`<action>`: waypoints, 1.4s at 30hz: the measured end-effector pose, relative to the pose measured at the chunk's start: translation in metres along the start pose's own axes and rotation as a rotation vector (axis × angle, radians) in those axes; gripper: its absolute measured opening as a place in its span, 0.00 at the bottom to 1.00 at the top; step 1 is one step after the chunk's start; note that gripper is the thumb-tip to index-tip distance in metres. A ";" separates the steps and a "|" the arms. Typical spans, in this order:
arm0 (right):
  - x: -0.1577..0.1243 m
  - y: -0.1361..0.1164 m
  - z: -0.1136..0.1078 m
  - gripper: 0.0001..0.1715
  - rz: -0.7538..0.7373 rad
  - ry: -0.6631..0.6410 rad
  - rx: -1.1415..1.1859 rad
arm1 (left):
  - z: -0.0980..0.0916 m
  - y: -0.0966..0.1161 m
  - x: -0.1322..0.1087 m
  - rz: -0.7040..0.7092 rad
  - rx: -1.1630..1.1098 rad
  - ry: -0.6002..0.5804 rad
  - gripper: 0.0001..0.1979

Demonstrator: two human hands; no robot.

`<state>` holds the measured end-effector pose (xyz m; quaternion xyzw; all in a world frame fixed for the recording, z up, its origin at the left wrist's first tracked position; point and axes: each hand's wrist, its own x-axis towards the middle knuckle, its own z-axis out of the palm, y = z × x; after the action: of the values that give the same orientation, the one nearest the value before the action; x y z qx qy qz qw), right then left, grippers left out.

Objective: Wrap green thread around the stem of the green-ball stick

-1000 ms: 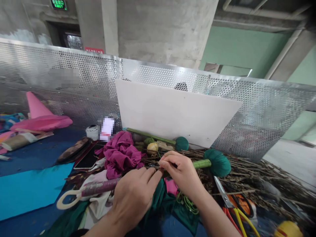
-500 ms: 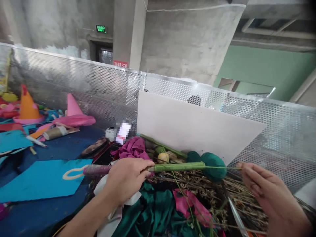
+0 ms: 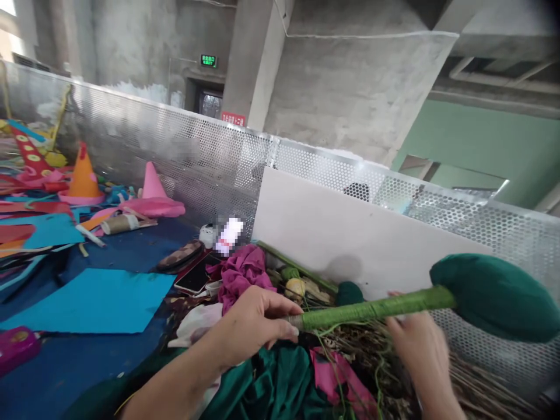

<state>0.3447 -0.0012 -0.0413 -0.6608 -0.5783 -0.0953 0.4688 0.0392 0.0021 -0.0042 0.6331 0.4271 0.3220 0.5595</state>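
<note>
My left hand (image 3: 258, 318) is closed around a stick wrapped in green thread (image 3: 376, 307), which slants up to the right. At the stick's far end sits a dark green cloth-covered oval pad (image 3: 494, 297). My right hand (image 3: 420, 344) is just under and behind the wrapped part, fingers partly hidden by the stick and slightly blurred. A loose green strand (image 3: 335, 325) runs from near my left fingers toward it; the pinch itself is hard to see. Dark green satin cloth (image 3: 271, 385) and a pink cloth piece (image 3: 345, 379) lie below.
Dried stems (image 3: 476, 373), a purple cloth (image 3: 247, 271) and a yellow ball (image 3: 295, 287) lie around. A white board (image 3: 350, 227) leans on a perforated metal panel (image 3: 175, 128). Blue sheet (image 3: 100, 300), a patterned pouch (image 3: 180, 256) and felt cones (image 3: 82, 175) are left.
My right hand has come from far right, where it held a strand taut, in to the stick. The stick has shifted right and the oval pad now shows broadside. The view has turned slightly left.
</note>
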 end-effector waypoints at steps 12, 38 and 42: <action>-0.076 -0.103 0.040 0.17 -0.131 -0.337 0.607 | 0.009 -0.012 0.008 0.013 -0.253 0.114 0.18; -0.116 -0.117 0.058 0.24 0.020 -0.057 0.795 | 0.023 -0.024 0.012 0.049 -0.118 0.136 0.17; -0.099 -0.113 0.047 0.22 -0.172 -0.147 0.882 | 0.025 -0.030 0.015 0.117 0.087 0.173 0.16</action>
<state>0.1975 -0.0454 -0.0753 -0.3526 -0.6481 0.1689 0.6535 0.0624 0.0046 -0.0393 0.6504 0.4497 0.3886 0.4731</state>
